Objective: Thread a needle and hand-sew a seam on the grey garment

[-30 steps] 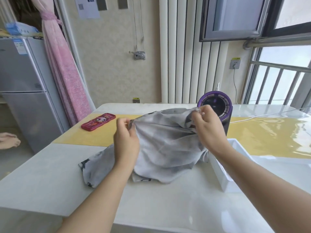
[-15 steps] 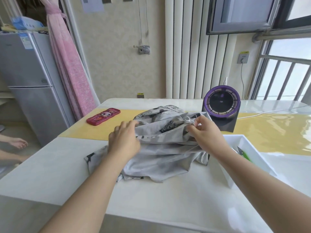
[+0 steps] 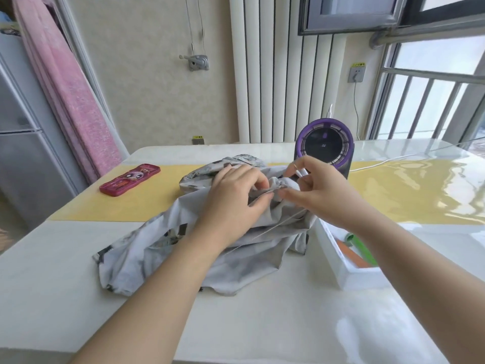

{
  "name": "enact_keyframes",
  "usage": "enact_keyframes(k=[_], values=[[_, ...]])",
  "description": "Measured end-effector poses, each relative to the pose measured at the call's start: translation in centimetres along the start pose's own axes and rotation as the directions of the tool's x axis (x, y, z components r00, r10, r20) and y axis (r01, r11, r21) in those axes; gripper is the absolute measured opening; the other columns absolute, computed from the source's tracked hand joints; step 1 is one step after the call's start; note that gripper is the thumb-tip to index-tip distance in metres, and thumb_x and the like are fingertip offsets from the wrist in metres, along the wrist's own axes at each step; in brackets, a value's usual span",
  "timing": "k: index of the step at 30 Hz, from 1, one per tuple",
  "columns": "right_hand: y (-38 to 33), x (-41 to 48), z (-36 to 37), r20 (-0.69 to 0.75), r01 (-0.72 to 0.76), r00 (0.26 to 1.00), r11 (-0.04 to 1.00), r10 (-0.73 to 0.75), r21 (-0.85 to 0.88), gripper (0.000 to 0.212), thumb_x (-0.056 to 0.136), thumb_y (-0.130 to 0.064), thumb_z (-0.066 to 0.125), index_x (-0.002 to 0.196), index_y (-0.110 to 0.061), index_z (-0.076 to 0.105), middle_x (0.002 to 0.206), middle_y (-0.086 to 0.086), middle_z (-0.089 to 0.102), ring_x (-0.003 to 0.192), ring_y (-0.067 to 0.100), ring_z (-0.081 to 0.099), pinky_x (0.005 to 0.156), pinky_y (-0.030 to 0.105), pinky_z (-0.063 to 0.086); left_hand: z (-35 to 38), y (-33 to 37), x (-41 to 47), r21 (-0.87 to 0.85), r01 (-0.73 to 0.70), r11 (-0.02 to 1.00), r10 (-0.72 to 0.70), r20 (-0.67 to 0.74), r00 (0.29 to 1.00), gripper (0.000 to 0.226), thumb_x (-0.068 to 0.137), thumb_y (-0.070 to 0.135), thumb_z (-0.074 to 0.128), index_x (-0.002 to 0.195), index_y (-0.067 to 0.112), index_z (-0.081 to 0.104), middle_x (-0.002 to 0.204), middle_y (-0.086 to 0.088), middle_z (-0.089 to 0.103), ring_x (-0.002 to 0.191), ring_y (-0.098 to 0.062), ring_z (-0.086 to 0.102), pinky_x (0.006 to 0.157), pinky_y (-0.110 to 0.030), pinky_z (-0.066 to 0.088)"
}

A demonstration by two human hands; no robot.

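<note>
The grey garment (image 3: 183,248) lies crumpled on the white table (image 3: 262,324), with dark printed patches. My left hand (image 3: 233,203) rests on its raised middle and pinches a fold of cloth between thumb and fingers. My right hand (image 3: 320,193) meets it from the right and pinches the same fold. A thin white thread (image 3: 273,228) runs from under my right hand down and left across the cloth. A small pale thing shows between my right fingers near the top; I cannot tell whether it is the needle.
A white open box (image 3: 341,264) with a green item (image 3: 363,248) stands right of the garment. Behind it stands a purple-rimmed round fan (image 3: 325,147) with a white cable. A red phone case (image 3: 130,179) lies on the yellow mat (image 3: 393,195) at the left.
The garment has come down from being held up to lying on the table. Both hands have moved together onto one fold at its middle, and a thread now shows.
</note>
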State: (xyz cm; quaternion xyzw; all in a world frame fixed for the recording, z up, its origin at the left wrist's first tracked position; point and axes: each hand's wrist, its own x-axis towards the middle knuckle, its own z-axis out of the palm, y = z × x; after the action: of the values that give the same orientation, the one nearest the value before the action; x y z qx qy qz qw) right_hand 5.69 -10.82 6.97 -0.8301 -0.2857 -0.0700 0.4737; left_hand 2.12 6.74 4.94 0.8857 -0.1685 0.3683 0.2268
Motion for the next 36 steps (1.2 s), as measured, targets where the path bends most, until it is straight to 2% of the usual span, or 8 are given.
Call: enact_keyframes(k=[3,8,13,19,23,27,32,36], values=[[-0.2,0.4,-0.3,0.105,0.076,0.992,0.997,-0.073,-0.023,0.015,0.084,-0.019,0.068,0.098,-0.023,0.062,0.044,-0.010,0.028,0.044,0.008,0.024,0.045,0.016,0.021,0.2,-0.3,-0.3,-0.034,0.006,0.999,-0.007,-0.023,1.000,0.013,0.084,0.030,0.058,0.079,0.018,0.057,0.072,0.015,0.047,0.072,-0.008,0.044,0.100,-0.013,0.024],[-0.3,1.4,-0.3,0.146,0.132,0.981,0.990,-0.125,-0.039,0.014,0.084,-0.019,0.068,0.082,-0.033,0.063,0.043,-0.010,0.028,0.045,0.008,0.024,0.045,0.016,0.021,0.3,-0.5,-0.1,-0.136,0.024,0.990,-0.028,-0.026,0.999,0.011,0.087,0.019,0.057,0.089,0.012,0.066,0.074,0.020,0.043,0.071,0.002,0.044,0.070,-0.008,0.032],[-0.2,2.3,-0.7,0.154,0.104,0.982,0.994,-0.108,0.036,0.019,0.083,-0.012,0.069,0.075,-0.025,0.058,0.044,-0.012,0.028,0.045,0.007,0.022,0.045,0.016,0.020,1.0,-0.3,0.6,-0.178,0.029,0.984,-0.036,-0.036,0.999,0.010,0.086,0.009,0.058,0.092,0.007,0.066,0.082,0.013,0.051,0.075,0.011,0.045,0.071,-0.003,0.032],[0.0,2.9,-1.4,0.305,0.071,0.950,0.997,-0.065,-0.007,0.013,0.080,-0.015,0.072,0.080,-0.014,0.060,0.041,-0.013,0.032,0.043,0.007,0.026,0.044,0.015,0.022,0.9,-0.6,0.9,-0.330,0.173,0.928,-0.150,0.095,0.984,0.003,0.083,0.023,0.062,0.085,0.023,0.064,0.079,0.012,0.061,0.072,0.000,0.055,0.068,-0.011,0.040],[0.1,3.7,-1.6,0.373,0.064,0.928,0.988,-0.007,-0.140,0.019,0.078,-0.031,0.074,0.081,-0.015,0.065,0.041,-0.014,0.037,0.043,0.006,0.030,0.044,0.015,0.025,0.3,-0.7,1.1,-0.350,0.292,0.890,-0.235,0.197,0.952,0.018,0.082,0.020,0.072,0.074,0.033,0.061,0.054,0.017,0.053,0.054,0.002,0.045,0.055,-0.008,0.032],[0.8,4.3,-1.3,0.382,0.070,0.924,0.972,0.022,-0.225,0.020,0.079,-0.027,0.074,0.071,-0.014,0.060,0.041,-0.015,0.038,0.043,0.006,0.033,0.044,0.013,0.029,0.4,-0.8,1.4,-0.330,0.375,0.866,-0.295,0.267,0.917,0.018,0.079,0.027,0.073,0.070,0.037,0.063,0.068,-0.005,0.065,0.063,-0.011,0.052,0.061,-0.017,0.036],[1.9,4.7,-0.9,0.378,-0.005,0.925,0.996,0.037,-0.084,0.017,0.078,-0.021,0.076,0.076,-0.017,0.059,0.041,-0.013,0.036,0.043,0.006,0.029,0.045,0.015,0.024,1.2,-1.2,1.9,-0.355,0.438,0.826,-0.348,0.291,0.891,0.019,0.080,0.022,0.073,0.073,0.037,0.065,0.076,0.010,0.071,0.075,0.002,0.061,0.073,-0.009,0.041],[2.6,5.2,-1.5,0.435,-0.149,0.898,0.977,0.069,0.153,0.017,0.081,-0.018,0.073,0.096,-0.015,0.065,0.052,-0.004,0.042,0.054,0.013,0.044,0.058,0.021,0.043,1.9,-1.3,2.4,-0.440,0.463,0.770,-0.360,0.299,0.884,0.019,0.083,0.013,0.069,0.077,0.031,0.066,0.074,0.023,0.068,0.078,0.010,0.060,0.075,-0.004,0.040]])
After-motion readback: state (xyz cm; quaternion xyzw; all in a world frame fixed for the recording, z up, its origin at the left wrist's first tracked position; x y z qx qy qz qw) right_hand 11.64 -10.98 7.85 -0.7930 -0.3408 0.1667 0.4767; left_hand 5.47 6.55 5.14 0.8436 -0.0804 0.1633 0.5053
